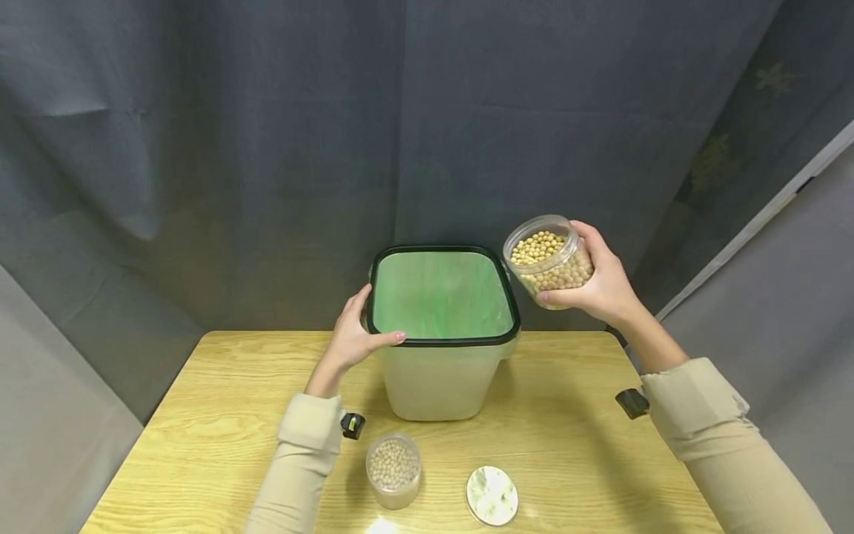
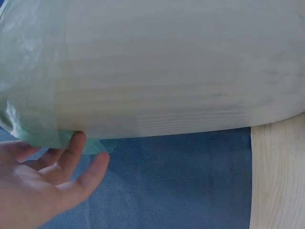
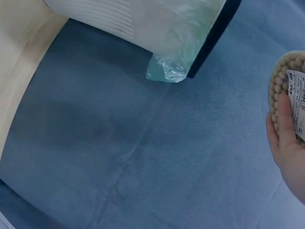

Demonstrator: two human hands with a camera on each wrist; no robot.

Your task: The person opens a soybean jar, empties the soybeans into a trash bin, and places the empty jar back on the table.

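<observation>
My right hand (image 1: pixel 602 285) grips a clear round jar (image 1: pixel 557 285) of pale yellow beans, raised beside the bin's right rim. The jar tilts left, its mouth uncovered and the beans (image 1: pixel 539 247) inside it. In the right wrist view, fingers lie along the jar's underside, which has a printed label (image 3: pixel 298 98). At the bin's front left corner is my left hand (image 1: pixel 351 330), its thumb over the black rim (image 1: pixel 448 342) and its fingers spread along the outside. A green bag (image 1: pixel 440 293) lines the pale bin (image 1: pixel 440 386); in the left wrist view fingertips touch the bag's overhanging edge.
A second clear jar of beans (image 1: pixel 394 469) stands on the wooden table (image 1: pixel 240 415) in front of the bin. To its right lies a round whitish lid (image 1: pixel 491 495). Behind the table hangs a dark curtain (image 1: pixel 300 148).
</observation>
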